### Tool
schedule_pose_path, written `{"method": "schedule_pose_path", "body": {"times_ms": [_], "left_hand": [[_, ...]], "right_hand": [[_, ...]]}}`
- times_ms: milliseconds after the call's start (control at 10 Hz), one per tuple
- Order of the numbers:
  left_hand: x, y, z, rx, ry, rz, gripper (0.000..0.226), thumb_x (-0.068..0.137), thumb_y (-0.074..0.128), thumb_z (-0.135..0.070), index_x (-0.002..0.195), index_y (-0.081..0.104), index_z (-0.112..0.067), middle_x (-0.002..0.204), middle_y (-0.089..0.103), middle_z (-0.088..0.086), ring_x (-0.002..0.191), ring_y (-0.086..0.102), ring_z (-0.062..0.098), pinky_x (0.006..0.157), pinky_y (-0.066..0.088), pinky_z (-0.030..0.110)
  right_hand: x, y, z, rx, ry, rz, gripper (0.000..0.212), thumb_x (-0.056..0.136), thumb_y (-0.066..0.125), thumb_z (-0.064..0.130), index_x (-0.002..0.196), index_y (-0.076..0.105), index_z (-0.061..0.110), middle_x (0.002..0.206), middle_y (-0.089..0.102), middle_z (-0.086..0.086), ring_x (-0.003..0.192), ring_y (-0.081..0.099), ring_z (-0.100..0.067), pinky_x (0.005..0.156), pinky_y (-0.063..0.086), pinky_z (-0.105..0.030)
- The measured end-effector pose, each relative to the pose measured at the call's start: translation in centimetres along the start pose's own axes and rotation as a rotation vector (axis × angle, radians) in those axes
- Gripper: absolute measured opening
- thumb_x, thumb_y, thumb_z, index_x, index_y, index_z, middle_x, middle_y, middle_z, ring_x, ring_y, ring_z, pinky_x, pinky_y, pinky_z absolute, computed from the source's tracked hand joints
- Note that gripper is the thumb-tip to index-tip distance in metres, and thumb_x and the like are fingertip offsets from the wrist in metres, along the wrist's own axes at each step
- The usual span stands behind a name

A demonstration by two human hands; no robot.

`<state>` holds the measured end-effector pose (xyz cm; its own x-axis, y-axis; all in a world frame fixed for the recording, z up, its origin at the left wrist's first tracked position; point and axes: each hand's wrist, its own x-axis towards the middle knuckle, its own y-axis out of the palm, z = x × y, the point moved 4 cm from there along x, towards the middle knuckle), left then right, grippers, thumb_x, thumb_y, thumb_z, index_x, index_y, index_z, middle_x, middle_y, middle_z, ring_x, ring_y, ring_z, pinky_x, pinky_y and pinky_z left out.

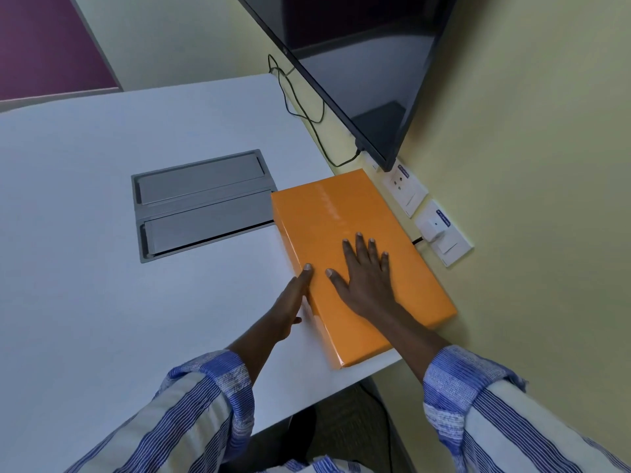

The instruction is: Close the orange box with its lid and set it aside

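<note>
The orange box (327, 220) lies flat at the right edge of the white table (102, 199), close to the wall, with its lid covering it completely. My right hand (367, 271) rests palm down on the lid's near half, fingers spread. My left hand (290, 302) presses edge-on against the box's left side, its thumb on the lid's rim. The box's near right corner juts past the table edge.
A grey metal cable hatch (201, 203) is set into the table, just left of the box. A dark wall screen (358, 70) hangs above, with a black cable (300, 104) trailing down. White wall sockets (426, 213) sit right beside the box.
</note>
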<state>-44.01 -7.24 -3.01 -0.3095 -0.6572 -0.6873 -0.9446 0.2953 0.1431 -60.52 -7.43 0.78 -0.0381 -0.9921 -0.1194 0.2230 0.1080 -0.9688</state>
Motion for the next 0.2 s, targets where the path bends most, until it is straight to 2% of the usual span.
{"method": "schedule_pose_path", "body": {"times_ms": [100,200], "left_hand": [[-1.2,-2.4,-0.1,0.163,0.103,-0.029,0.092,0.089,0.03,-0.082,0.16,0.024,-0.024,0.166,0.031,0.004,0.152,0.03,0.033,0.12,0.028,0.06],[-2.4,-6.9,1.0,0.478,0.146,-0.237,0.092,0.092,0.025,-0.079,0.16,0.027,-0.016,0.166,0.031,0.012,0.151,0.032,0.033,0.121,0.029,0.053]], "right_hand": [[-0.1,-0.1,3.3,0.042,-0.017,-0.028,0.079,0.098,0.033,0.063,0.159,0.018,0.016,0.168,0.006,-0.013,0.155,0.0,-0.032,0.123,0.004,-0.057],[-0.7,0.8,8.4,0.042,-0.11,-0.05,0.079,0.098,0.032,0.064,0.158,0.019,0.014,0.168,0.009,-0.013,0.155,0.003,-0.032,0.123,0.007,-0.055]]}}
